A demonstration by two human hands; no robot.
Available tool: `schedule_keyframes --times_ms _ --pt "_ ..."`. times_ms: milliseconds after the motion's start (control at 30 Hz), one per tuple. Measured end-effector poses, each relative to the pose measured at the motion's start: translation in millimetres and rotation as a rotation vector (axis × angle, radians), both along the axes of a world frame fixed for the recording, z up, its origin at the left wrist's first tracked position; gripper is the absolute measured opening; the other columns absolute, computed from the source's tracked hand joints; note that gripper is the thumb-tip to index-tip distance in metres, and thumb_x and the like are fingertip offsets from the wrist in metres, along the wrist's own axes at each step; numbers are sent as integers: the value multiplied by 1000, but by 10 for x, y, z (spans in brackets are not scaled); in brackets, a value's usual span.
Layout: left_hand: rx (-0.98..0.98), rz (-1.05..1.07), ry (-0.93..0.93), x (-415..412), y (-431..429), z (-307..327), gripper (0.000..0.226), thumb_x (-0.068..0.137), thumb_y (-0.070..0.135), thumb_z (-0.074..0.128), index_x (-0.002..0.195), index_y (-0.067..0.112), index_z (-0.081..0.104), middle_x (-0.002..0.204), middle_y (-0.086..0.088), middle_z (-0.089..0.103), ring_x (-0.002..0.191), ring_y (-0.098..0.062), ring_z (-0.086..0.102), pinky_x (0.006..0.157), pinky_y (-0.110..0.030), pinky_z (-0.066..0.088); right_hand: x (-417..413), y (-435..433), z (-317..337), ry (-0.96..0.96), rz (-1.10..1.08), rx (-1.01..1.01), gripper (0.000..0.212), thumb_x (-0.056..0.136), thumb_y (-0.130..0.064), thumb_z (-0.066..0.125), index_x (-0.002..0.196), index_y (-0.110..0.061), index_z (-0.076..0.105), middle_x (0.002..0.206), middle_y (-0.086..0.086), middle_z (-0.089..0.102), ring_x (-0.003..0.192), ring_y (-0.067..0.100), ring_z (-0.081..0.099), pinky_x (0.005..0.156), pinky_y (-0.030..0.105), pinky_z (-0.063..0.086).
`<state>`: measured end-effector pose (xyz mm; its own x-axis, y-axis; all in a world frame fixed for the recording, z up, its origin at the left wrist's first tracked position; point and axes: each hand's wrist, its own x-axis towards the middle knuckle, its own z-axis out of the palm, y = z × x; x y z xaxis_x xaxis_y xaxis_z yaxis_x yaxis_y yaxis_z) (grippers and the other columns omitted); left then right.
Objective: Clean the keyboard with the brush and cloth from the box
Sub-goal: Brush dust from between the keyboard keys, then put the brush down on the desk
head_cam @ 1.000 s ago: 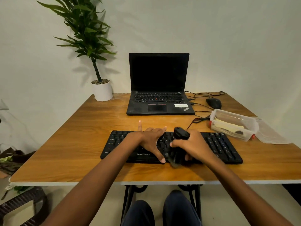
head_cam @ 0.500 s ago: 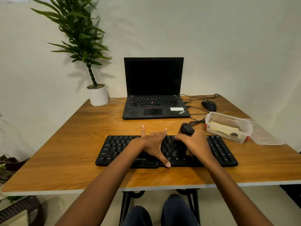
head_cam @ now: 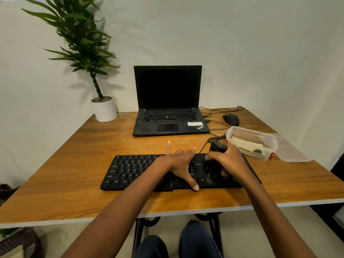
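Left hand lies flat, fingers spread, mid keyboard, likely pinning it against sliding; right hand curls round the brush over its right-hand keys (bristles blurred); the cloth lies in the box beyond the keyboard's right end

An open black laptop, screen dark, stood at the far middle of the wooden table. A plant in a white pot stood far left; a black mouse lay far right.
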<state>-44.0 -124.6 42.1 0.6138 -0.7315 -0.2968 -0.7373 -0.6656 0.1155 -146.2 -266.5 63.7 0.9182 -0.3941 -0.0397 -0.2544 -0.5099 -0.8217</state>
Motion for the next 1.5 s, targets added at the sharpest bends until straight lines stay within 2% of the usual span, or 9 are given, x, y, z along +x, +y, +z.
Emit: schedule_keyframes --times_ms 100,300,533,733,833,900,1067,1233,1500 --pt "32 -17 3 -4 -41 12 125 69 66 69 150 19 -13 160 -1 -5 146 -25 -6 96 -61 -31 -255 -114 65 93 72 43 16 77 -23 71 82 -17 56 78 8 66 55 21 58 43 23 43" --pt "17 -51 -6 -114 -246 31 124 70 67 67 150 17 -14 160 -2 -7 146 -25 -7 99 -65 -28 159 -418 169 -253 -221 27 16 78 -24 69 78 -14 58 85 13 68 67 26 64 63 41 55" --pt "15 -48 -29 -87 -273 -4 124 68 68 68 151 15 -9 160 -3 -4 146 -26 -5 102 -66 -24 -416 -599 68 147 15 12 22 80 -21 69 95 -12 56 87 10 65 70 22 63 49 24 47" --pt "38 -44 -35 -71 -285 -20 125 66 71 66 152 17 -8 160 -2 -4 147 -26 -4 99 -66 -27 -237 -740 103 -297 -307 130 25 80 -26 71 100 -18 59 98 9 66 89 24 63 71 39 55" --pt "30 -37 -28 -92 -270 1 124 68 69 67 152 17 -8 160 -2 -5 147 -25 -6 99 -65 -28 -146 -728 9 -251 -267 42 40 78 -25 73 114 -12 60 109 8 65 103 24 60 87 47 52" --pt "25 -31 -25 -114 -256 9 122 69 68 67 152 16 -7 160 -1 -5 147 -25 -6 99 -64 -28 -249 -745 -2 -202 -274 42 38 80 -21 70 115 -10 60 101 9 65 92 22 61 75 42 55" --pt "20 -30 -17 -118 -238 5 121 70 67 66 152 17 -8 160 -1 -5 147 -24 -6 100 -64 -28 -827 -914 -85 -143 -280 206 14 82 -18 67 91 -11 60 78 14 63 62 22 56 48 27 41" --pt "13 -18 -1 -71 -179 -9 120 71 68 65 152 18 -9 160 0 -7 146 -22 -8 96 -61 -30 -1102 -978 -279 -489 -382 926 11 89 -24 55 89 -14 58 73 6 68 52 14 60 41 19 49" --pt "35 3 25 16 -85 -8 120 71 70 63 151 20 -10 160 2 -9 146 -18 -11 99 -64 -29 -1177 -1080 -484 -463 -315 862 37 79 13 54 106 -12 53 100 18 65 76 36 70 67 37 59"
